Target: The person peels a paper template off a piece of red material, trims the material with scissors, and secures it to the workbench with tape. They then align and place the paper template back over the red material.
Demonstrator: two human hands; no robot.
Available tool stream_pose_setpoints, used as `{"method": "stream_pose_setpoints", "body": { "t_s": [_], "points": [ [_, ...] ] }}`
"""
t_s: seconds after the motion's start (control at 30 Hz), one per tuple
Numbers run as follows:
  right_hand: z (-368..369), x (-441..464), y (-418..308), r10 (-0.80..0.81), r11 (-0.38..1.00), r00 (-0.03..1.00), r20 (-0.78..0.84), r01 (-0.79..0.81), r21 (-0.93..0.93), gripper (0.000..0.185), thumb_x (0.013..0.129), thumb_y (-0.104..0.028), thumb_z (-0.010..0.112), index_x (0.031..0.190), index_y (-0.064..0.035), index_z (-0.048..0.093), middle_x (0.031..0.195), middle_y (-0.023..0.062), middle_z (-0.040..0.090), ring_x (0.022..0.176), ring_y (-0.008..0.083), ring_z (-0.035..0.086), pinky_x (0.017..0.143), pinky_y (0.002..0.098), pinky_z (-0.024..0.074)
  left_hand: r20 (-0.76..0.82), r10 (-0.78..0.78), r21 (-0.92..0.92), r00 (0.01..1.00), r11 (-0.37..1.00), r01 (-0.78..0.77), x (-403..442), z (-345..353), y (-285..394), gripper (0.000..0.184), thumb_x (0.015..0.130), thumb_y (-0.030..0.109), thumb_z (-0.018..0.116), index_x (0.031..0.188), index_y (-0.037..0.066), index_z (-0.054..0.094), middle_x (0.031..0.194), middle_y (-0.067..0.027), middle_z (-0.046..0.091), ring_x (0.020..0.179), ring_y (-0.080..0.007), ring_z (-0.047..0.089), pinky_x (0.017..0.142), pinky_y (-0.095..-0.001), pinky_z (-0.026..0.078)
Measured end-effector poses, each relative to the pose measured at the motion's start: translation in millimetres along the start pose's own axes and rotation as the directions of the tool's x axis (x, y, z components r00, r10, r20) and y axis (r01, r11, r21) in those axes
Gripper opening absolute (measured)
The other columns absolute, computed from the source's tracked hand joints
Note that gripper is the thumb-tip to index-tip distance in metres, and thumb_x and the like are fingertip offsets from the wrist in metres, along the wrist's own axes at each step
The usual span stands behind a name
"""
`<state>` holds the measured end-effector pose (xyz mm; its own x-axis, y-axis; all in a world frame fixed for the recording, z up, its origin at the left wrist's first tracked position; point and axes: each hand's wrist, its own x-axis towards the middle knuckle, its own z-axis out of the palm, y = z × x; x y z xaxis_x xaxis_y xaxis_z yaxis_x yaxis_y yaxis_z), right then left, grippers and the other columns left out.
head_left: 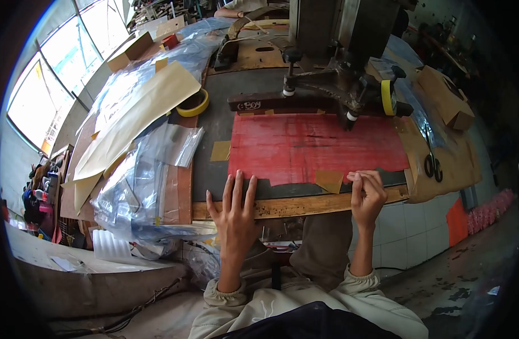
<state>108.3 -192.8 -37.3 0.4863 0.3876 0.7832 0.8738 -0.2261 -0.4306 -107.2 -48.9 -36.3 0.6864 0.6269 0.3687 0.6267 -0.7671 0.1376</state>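
A worn red sheet [316, 141] lies on the dark board under the dark clamp bar [321, 103] of a machine. My left hand [235, 200] rests with spread fingers at the board's front edge, its fingertips by the sheet's lower left corner. Closed in a pinch, my right hand [368, 196] is at the sheet's lower right edge. What its fingers hold, if anything, is hidden. Just left of it, a piece of brown tape [329, 181] overlaps the sheet's lower edge. Another tan tape piece [220, 151] sits beside the sheet's left edge.
A yellow tape roll [200, 107] lies at left near cream paper [152, 107] and clear plastic [118, 198]. A second yellow roll [388, 97] hangs on the machine. Black scissors [433, 167] rest on brown paper at right. Another person's arm [229, 12] shows at the back.
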Motion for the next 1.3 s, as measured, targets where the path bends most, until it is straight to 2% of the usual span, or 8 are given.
{"method": "stream_pose_setpoints", "body": {
  "t_s": [0.17, 0.57, 0.67, 0.77, 1.03, 1.17, 1.2, 1.3],
  "points": [
    [0.3, -0.8, -1.8, 0.014, 1.0, 1.0, 0.003, -0.014, -0.006, 0.012, 0.081, -0.001, 0.059, 0.072, 0.0018, 0.066, 0.07, 0.0085, 0.065, 0.073, 0.0212, 0.06, 0.062, 0.0312, 0.0491, 0.017, -0.004, 0.025, 1.0, 1.0, 0.004, 0.1, 0.0, 0.2, 0.093, 0.05, 0.021, 0.079, 0.135, 0.02, 0.041, 0.143, -0.0055, 0.036, 0.131, -0.0225, 0.036, 0.106, -0.0556, 0.016],
    [1.5, -1.2, -0.8, 0.0, 1.0, 1.0, -0.007, 0.0, -0.012, 0.009, 0.079, -0.002, 0.06, 0.072, 0.0008, 0.066, 0.071, 0.008, 0.064, 0.072, 0.0223, 0.06, 0.062, 0.0314, 0.0488, -0.026, -0.029, -0.035, 0.999, 0.999, 0.028, 2.1, -0.4, 3.7, 0.082, 0.054, 0.017, 0.072, 0.132, 0.019, 0.047, 0.14, -0.0069, 0.041, 0.128, -0.0229, 0.041, 0.106, -0.057, 0.016],
    [0.5, -1.9, -1.4, 0.031, 1.0, 0.999, 0.013, -0.031, -0.005, 0.018, 0.084, -0.004, 0.054, 0.073, 0.0028, 0.067, 0.072, 0.0102, 0.065, 0.074, 0.0227, 0.06, 0.065, 0.0321, 0.0489, -0.014, -0.025, -0.019, 1.0, 1.0, 0.025, 2.4, -0.8, 4.1, 0.081, 0.054, 0.018, 0.072, 0.132, 0.019, 0.047, 0.141, -0.0068, 0.04, 0.128, -0.0231, 0.04, 0.106, -0.0566, 0.015],
    [2.3, -2.6, 2.5, -0.006, 1.0, 1.0, -0.027, 0.006, 0.01, 0.01, 0.079, -0.002, 0.06, 0.071, 0.0007, 0.066, 0.07, 0.0074, 0.064, 0.071, 0.0211, 0.06, 0.059, 0.0306, 0.0482, -0.039, -0.005, 0.034, 0.999, 0.999, 0.006, 1.5, 3.4, 2.7, 0.081, 0.055, 0.021, 0.073, 0.132, 0.019, 0.048, 0.141, -0.0067, 0.04, 0.128, -0.0231, 0.04, 0.106, -0.0568, 0.015],
    [1.1, -0.6, 2.8, 0.008, 1.0, 1.0, -0.015, -0.007, 0.024, 0.01, 0.079, -0.001, 0.06, 0.071, 0.0008, 0.066, 0.07, 0.0074, 0.064, 0.07, 0.0205, 0.06, 0.058, 0.0302, 0.0482, -0.007, -0.04, -0.022, 0.999, 0.999, 0.04, 4.2, -2.9, 7.6, 0.079, 0.057, 0.02, 0.074, 0.132, 0.019, 0.047, 0.141, -0.0061, 0.04, 0.128, -0.0229, 0.04, 0.106, -0.0568, 0.016],
    [-1.9, 5.8, 1.3, 0.093, 0.994, 0.995, 0.04, -0.095, 0.053, 0.01, 0.081, -0.003, 0.059, 0.077, 0.0013, 0.067, 0.075, 0.0092, 0.066, 0.073, 0.0217, 0.062, 0.063, 0.031, 0.0494, -0.037, -0.014, 0.009, 0.999, 1.0, 0.014, 4.1, 1.9, 4.7, 0.079, 0.057, 0.017, 0.074, 0.131, 0.019, 0.047, 0.14, -0.0057, 0.04, 0.128, -0.0231, 0.04, 0.105, -0.0563, 0.017],
    [-8.9, 14.8, -1.3, 0.193, 0.964, 0.974, 0.118, -0.21, 0.16, 0.012, 0.083, -0.005, 0.058, 0.082, 0.0011, 0.068, 0.082, 0.0121, 0.067, 0.076, 0.0244, 0.063, 0.069, 0.0332, 0.0497, -0.034, -0.013, 0.0, 0.999, 1.0, 0.013, 4.1, 1.2, 4.4, 0.079, 0.057, 0.017, 0.073, 0.131, 0.019, 0.047, 0.14, -0.0058, 0.04, 0.128, -0.0233, 0.04, 0.105, -0.0563, 0.017],
    [-28.8, 50.2, 27.5, 0.301, 0.953, 0.939, 0.168, -0.29, -0.089, 0.017, 0.085, -0.007, 0.054, 0.095, 0.0011, 0.064, 0.09, 0.0158, 0.065, 0.084, 0.0291, 0.063, 0.075, 0.0367, 0.0487, -0.034, -0.003, -0.017, 0.999, 1.0, 0.002, 4.0, 1.5, 3.5, 0.076, 0.058, 0.015, 0.071, 0.131, 0.019, 0.048, 0.14, -0.0063, 0.041, 0.128, -0.0241, 0.04, 0.105, -0.0562, 0.017]
  ]
}}
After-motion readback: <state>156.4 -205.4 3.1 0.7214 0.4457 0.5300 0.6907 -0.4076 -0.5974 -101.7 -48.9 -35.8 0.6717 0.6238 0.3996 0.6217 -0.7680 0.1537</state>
